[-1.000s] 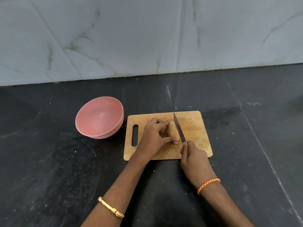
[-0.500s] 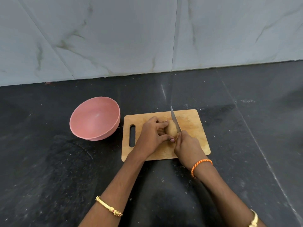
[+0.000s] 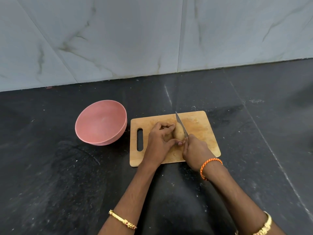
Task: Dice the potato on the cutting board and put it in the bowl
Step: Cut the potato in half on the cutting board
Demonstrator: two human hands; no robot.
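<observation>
A brown potato [image 3: 178, 133] lies in the middle of the wooden cutting board [image 3: 203, 129]. My left hand [image 3: 160, 144] grips the potato from its left side, fingers curled over it and thumb at its near end. My right hand [image 3: 194, 150] holds the handle of a knife [image 3: 181, 124], whose blade lies along the right side of the potato, tip pointing away from me. The handle is hidden inside my fist. An empty pink bowl [image 3: 101, 122] stands on the counter just left of the board.
The board lies on a black stone counter [image 3: 67, 184] with a slot handle at the board's left end. A grey marble wall [image 3: 152, 39] rises behind. Bare counter stretches to the right and in front of the board.
My right hand has moved left and forward with the knife, bringing the blade from beside the potato up against it. My left hand has kept its grip.
</observation>
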